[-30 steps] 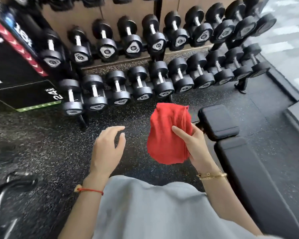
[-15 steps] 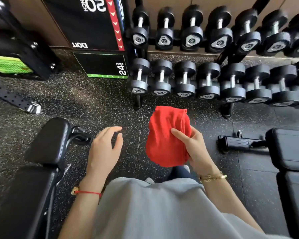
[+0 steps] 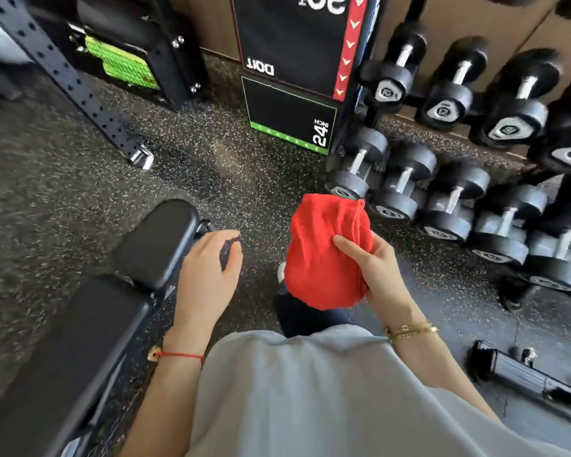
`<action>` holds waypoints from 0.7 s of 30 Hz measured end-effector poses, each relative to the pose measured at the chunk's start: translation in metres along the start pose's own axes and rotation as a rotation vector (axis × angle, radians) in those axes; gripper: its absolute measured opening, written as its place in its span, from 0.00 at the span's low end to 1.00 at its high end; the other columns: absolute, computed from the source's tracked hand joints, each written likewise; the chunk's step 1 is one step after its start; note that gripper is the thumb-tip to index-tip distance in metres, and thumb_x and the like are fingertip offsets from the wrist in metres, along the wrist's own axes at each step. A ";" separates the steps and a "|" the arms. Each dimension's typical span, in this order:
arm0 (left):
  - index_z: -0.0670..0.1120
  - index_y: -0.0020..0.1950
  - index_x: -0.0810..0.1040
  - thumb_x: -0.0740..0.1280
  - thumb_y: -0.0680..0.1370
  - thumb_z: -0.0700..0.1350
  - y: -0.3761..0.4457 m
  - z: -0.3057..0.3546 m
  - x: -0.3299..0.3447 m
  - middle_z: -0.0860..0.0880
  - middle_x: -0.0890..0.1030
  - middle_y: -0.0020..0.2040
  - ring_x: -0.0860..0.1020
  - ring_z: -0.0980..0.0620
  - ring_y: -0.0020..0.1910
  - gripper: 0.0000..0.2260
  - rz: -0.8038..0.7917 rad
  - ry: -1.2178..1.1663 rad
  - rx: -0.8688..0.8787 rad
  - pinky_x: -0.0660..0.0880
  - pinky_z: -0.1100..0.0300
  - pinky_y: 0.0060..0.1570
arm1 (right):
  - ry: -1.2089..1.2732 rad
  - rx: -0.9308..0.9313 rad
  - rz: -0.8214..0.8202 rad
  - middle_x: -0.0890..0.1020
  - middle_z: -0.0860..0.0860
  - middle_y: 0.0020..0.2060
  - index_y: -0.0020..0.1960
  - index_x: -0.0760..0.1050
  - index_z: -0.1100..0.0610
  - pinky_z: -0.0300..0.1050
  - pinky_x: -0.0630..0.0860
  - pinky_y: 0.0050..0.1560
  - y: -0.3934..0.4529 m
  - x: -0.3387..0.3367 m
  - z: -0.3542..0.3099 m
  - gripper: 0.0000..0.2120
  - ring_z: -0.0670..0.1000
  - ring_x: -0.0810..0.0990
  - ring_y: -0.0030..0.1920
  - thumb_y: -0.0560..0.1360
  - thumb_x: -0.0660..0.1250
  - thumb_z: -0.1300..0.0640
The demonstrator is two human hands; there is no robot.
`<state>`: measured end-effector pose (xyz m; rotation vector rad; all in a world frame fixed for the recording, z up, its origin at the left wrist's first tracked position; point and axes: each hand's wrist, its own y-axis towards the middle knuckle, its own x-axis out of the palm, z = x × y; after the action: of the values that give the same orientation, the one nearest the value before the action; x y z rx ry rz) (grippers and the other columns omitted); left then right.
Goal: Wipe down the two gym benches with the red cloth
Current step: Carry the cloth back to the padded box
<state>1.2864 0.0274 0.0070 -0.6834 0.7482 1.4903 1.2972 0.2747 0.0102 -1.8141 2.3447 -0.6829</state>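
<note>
Red cloth held up in the right hand, above the floor and clear of the bench.

The red cloth [image 3: 327, 252] is bunched in the grip of the right hand [image 3: 376, 268], the thumb pressed across its front. The left hand [image 3: 208, 268] is held loose, fingers lightly curled, nothing in its grip, just beside the black bench [image 3: 80, 341] at the lower left. Dumbbells [image 3: 449, 199] are racked to the right. A plyo box [image 3: 290, 77] is seen behind, on the speckled floor [image 3: 195, 166].
</note>
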 end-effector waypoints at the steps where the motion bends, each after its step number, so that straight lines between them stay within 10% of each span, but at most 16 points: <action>1: 0.47 0.61 0.79 0.62 0.80 0.46 0.020 0.000 -0.002 0.51 0.81 0.58 0.78 0.52 0.57 0.12 0.009 -0.001 -0.010 0.70 0.62 0.59 | 0.001 -0.002 -0.009 0.86 0.49 0.42 0.49 0.81 0.56 0.37 0.79 0.39 0.021 0.009 -0.007 0.06 0.45 0.83 0.42 0.73 0.72 0.62; 21: 0.46 0.61 0.78 0.63 0.80 0.44 0.389 -0.042 -0.037 0.50 0.81 0.58 0.78 0.52 0.57 0.11 0.124 -0.017 -0.015 0.73 0.58 0.59 | -0.060 -0.025 -0.131 0.86 0.53 0.46 0.49 0.82 0.55 0.50 0.80 0.52 0.355 0.186 -0.128 0.05 0.51 0.82 0.47 0.73 0.73 0.60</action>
<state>0.8988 -0.0355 0.0312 -0.6443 0.7786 1.6138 0.8821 0.2040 0.0169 -1.9843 2.2227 -0.6066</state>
